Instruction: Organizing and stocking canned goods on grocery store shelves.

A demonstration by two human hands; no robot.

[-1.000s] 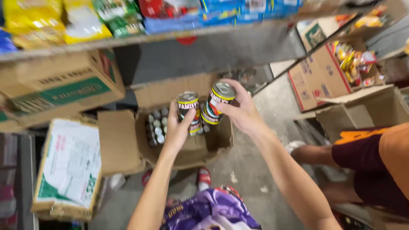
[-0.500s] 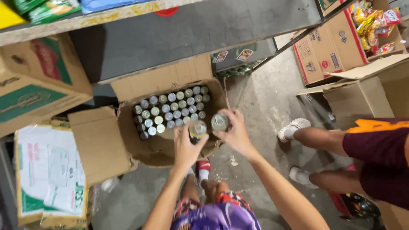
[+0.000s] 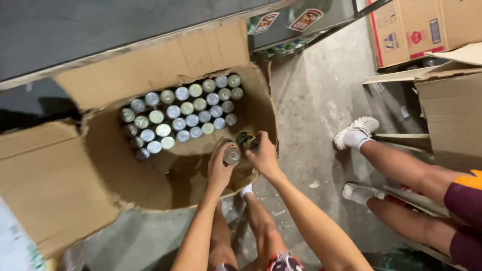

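Note:
My left hand (image 3: pixel 219 169) grips a small tin can (image 3: pixel 231 154) with a silver lid. My right hand (image 3: pixel 263 155) grips a second can (image 3: pixel 246 140) with a dark and yellow label. Both hands hover low inside an open cardboard box (image 3: pixel 75 180) on the floor, at its right side. Several rows of upright cans (image 3: pixel 181 114) with silver and pale green lids fill the far part of the box. The box's near part shows bare cardboard.
A dark shelf edge (image 3: pixel 125 30) runs above the box. Another person's bare legs in white shoes (image 3: pixel 357 131) stand at the right on the concrete floor (image 3: pixel 311 95). Cardboard boxes (image 3: pixel 422 27) stack at the upper right. My own legs are below.
My hands have come down from shelf height with the two cans into the box. The view has tilted down toward the floor and closer to the box.

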